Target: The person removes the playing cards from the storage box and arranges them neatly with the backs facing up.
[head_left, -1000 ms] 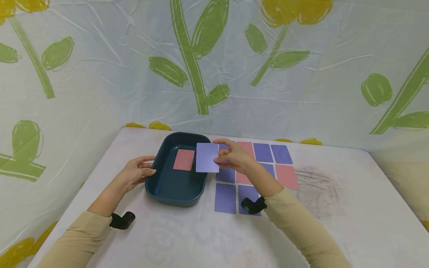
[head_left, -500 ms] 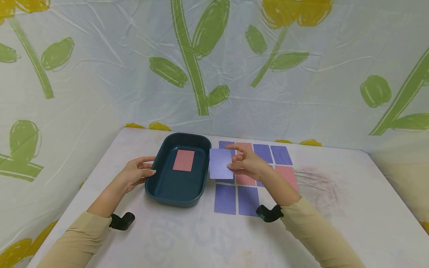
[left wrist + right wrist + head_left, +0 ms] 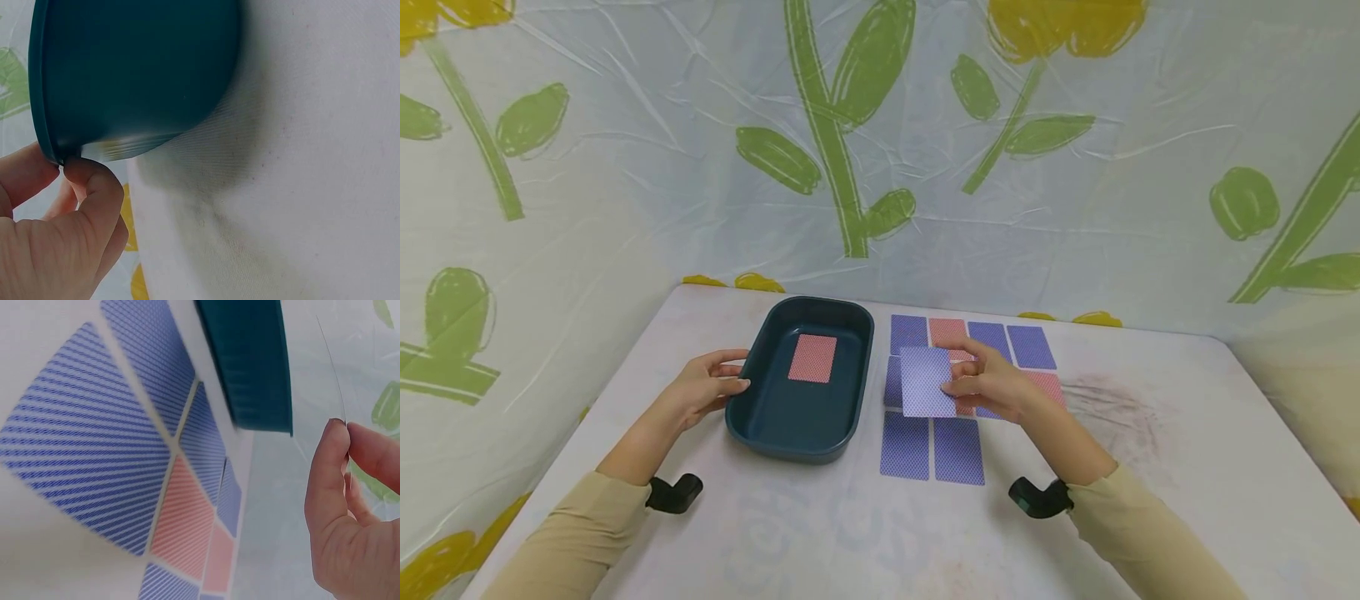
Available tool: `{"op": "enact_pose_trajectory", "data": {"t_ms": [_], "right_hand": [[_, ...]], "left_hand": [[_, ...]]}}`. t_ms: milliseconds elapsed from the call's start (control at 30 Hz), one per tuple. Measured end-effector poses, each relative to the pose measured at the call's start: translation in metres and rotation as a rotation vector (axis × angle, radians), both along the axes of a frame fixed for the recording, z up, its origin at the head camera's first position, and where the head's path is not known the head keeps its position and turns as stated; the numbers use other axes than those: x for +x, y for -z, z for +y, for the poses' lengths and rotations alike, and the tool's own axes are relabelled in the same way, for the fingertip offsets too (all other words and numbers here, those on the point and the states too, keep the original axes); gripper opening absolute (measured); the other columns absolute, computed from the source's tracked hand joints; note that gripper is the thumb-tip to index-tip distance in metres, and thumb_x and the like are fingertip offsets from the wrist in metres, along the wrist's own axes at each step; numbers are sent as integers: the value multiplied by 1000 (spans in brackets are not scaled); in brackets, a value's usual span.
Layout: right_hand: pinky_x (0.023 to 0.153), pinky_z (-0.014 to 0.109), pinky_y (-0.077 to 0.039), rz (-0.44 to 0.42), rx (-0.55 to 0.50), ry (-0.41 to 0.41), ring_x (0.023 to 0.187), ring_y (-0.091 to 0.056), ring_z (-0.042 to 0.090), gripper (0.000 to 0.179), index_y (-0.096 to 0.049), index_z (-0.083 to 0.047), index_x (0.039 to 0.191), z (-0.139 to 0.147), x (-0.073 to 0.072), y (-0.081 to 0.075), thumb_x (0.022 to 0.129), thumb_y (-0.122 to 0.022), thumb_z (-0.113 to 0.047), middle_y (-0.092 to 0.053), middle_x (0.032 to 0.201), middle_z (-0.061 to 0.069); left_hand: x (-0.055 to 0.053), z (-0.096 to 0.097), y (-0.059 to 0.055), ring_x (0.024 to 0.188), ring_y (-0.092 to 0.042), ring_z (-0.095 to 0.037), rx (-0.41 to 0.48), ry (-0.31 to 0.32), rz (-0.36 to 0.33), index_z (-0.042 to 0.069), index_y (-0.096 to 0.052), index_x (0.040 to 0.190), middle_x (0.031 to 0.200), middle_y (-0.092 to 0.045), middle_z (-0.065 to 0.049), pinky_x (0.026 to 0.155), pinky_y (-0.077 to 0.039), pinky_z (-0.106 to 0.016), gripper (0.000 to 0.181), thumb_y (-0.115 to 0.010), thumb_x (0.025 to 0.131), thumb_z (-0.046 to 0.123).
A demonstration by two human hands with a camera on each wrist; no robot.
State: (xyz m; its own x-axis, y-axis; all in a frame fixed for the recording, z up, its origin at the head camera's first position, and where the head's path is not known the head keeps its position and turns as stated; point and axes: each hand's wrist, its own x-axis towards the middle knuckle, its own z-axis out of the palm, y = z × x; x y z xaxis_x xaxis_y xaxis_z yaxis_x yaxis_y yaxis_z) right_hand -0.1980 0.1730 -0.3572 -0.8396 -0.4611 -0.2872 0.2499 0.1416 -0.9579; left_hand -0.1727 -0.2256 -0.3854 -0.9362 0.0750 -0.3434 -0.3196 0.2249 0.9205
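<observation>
My right hand [image 3: 988, 382] pinches a blue-backed playing card [image 3: 927, 382] by its right edge, above the rows of cards. In the right wrist view this card [image 3: 331, 362] appears edge-on between thumb and fingers. At the left, my left hand [image 3: 703, 387] pinches the rim of a dark teal tray [image 3: 790, 433]; the left wrist view shows the thumb and fingers of the left hand [image 3: 69, 212] on that rim. A red-backed card [image 3: 812, 358] lies inside the tray. Blue and red cards lie in rows right of the tray, some partly hidden by the right hand and held card.
In the front row lie two blue cards [image 3: 931, 450]. The back row includes a blue card [image 3: 1032, 347] at its right end. A pale cloth [image 3: 820, 533] covers the table, and a flower-print sheet [image 3: 700, 192] hangs behind it.
My right hand has moved right and toward me with the blue card, from over the tray's right rim to above the rows of cards. My left hand and the tray have stayed in place.
</observation>
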Motion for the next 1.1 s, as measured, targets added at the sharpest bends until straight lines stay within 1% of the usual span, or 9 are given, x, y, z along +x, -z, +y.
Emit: {"op": "enact_pose_trajectory", "data": {"t_ms": [133, 267, 400, 533, 633, 733, 933, 1000, 1100], "right_hand": [[63, 23, -50, -11, 11, -4, 72, -57, 15, 68, -26, -2, 143, 10, 5, 2, 84, -60, 5, -50, 76, 2], [67, 24, -51, -23, 52, 16, 76, -56, 16, 70, -23, -1, 143, 23, 10, 7, 85, -61, 3, -51, 78, 2], [71, 27, -52, -32, 91, 49, 78, -57, 17, 69, -26, -2, 143, 35, 13, 13, 84, -63, 1, -51, 78, 2], [72, 27, -52, -29, 112, 57, 78, -57, 16, 69, -26, -2, 142, 47, 16, 17, 85, -63, -1, -51, 78, 1], [71, 27, -51, -25, 138, 50, 76, -56, 15, 69, -25, 0, 142, 58, 20, 20, 85, -63, -1, -51, 78, 1], [70, 27, -52, -19, 148, 38, 74, -55, 14, 68, -24, 2, 142, 68, 26, 23, 85, -62, 0, -50, 77, 1], [69, 26, -51, 1, 149, 27, 72, -54, 12, 64, -25, 2, 139, 87, 33, 29, 86, -61, -1, -47, 76, 1], [69, 27, -51, 8, 190, 39, 73, -53, 13, 64, -25, 2, 139, 92, 35, 31, 85, -60, 0, -46, 77, 2], [70, 28, -51, 44, 305, 58, 78, -52, 16, 64, -27, 3, 138, 95, 39, 33, 84, -61, 0, -44, 80, 5]], "left_hand": [[0, 0, 0, 91, -55, -15, -12, -6, -6, 0, -30, 143, 130, -40, -24, 79, -48, -27, 61, -59, 90, 2], [0, -1, 2, 94, -54, -17, -20, -6, -14, 2, -31, 143, 131, -40, -24, 85, -48, -31, 61, -59, 90, 3], [0, -3, 2, 95, -55, -17, -18, 7, -7, 1, -30, 144, 130, -40, -25, 88, -47, -34, 61, -59, 90, 3], [0, -3, 1, 93, -54, -16, -13, 4, -1, 1, -30, 144, 130, -40, -24, 84, -47, -30, 61, -59, 90, 4], [0, -1, 2, 90, -55, -15, -1, -3, -9, 1, -31, 143, 128, -41, -23, 78, -47, -26, 61, -59, 90, 4], [0, 0, 3, 87, -55, -13, 7, -1, -9, -1, -30, 143, 125, -43, -22, 75, -47, -25, 61, -59, 90, 3], [-3, 0, 0, 87, -54, -14, -8, 5, 6, 0, -31, 143, 123, -43, -22, 77, -48, -25, 60, -59, 90, 3], [-2, 0, -1, 88, -54, -14, -11, 3, 1, 1, -30, 144, 125, -42, -22, 78, -48, -26, 61, -59, 90, 3], [-2, -1, -1, 88, -54, -14, -9, -1, -4, 1, -30, 144, 126, -42, -22, 79, -48, -27, 61, -59, 90, 3]]}}
